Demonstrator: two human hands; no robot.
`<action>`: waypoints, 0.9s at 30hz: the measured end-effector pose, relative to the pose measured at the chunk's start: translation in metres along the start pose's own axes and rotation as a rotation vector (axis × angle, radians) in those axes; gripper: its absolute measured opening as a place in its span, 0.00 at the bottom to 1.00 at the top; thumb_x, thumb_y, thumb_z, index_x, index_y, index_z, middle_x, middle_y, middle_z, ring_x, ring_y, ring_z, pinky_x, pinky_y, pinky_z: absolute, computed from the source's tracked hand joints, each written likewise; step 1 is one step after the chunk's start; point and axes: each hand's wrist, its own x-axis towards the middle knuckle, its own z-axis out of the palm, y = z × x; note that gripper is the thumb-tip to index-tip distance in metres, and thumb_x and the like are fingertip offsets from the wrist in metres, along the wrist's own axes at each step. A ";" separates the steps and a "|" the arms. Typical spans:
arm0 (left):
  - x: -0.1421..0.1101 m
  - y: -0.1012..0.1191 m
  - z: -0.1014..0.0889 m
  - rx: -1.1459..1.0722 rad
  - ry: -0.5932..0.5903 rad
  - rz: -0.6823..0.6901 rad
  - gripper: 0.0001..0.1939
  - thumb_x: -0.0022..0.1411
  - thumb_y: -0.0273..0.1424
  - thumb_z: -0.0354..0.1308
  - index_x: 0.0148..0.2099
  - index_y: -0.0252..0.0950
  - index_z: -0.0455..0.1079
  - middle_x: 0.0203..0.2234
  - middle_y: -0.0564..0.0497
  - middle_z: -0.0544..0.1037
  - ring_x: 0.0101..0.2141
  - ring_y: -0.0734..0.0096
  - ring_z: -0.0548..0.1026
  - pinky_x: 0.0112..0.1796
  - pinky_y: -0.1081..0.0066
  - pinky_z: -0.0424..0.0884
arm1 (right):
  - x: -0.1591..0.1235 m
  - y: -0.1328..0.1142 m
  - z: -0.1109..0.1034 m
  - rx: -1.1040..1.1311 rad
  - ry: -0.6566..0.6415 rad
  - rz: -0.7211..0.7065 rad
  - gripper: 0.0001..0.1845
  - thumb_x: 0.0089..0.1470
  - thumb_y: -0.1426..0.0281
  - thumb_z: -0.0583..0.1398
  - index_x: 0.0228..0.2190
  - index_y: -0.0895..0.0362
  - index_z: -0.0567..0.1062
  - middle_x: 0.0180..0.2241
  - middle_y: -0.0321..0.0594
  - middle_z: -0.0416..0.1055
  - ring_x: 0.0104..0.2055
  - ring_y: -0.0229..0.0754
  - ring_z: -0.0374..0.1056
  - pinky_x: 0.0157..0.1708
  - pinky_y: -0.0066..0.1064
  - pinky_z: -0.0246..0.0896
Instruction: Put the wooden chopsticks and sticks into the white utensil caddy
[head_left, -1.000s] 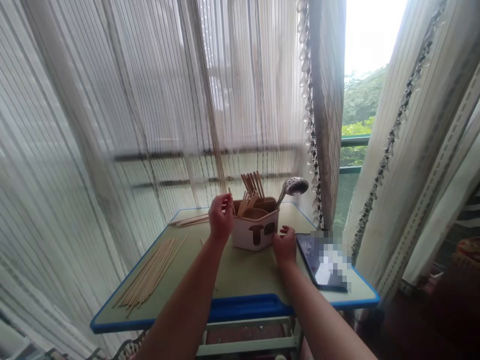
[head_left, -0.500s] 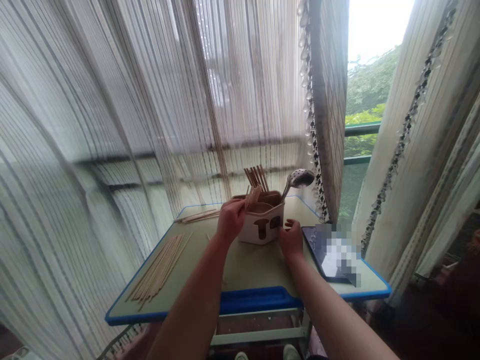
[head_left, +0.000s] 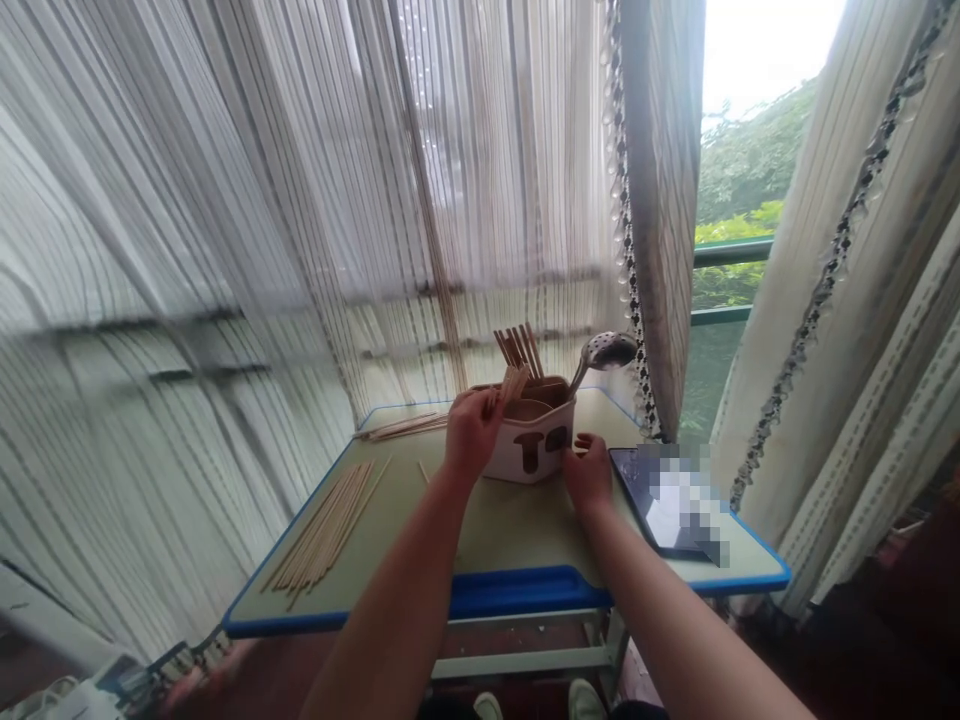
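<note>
Loose wooden sticks [head_left: 322, 525] lie on the table [head_left: 517, 530] to the left of the left hand [head_left: 472, 435], whose fingers are narrowly closed at the rim of a white caddy [head_left: 529, 455]; whether a stick is pinched cannot be told. Upright sticks [head_left: 517, 350] and a slotted spoon [head_left: 609, 351] are held in the caddy, just beyond that hand. The right hand [head_left: 589, 475], empty and half curled, is placed just beside the caddy, with a dark tablet [head_left: 634, 480] just to its right.
</note>
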 end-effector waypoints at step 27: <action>-0.003 0.004 0.000 0.084 0.107 -0.133 0.02 0.52 0.28 0.56 0.31 0.37 0.69 0.26 0.51 0.73 0.34 0.66 0.69 0.38 0.68 0.65 | -0.001 0.001 -0.001 -0.032 -0.023 0.008 0.17 0.40 0.66 0.56 0.36 0.57 0.66 0.37 0.44 0.69 0.32 0.43 0.66 0.34 0.34 0.60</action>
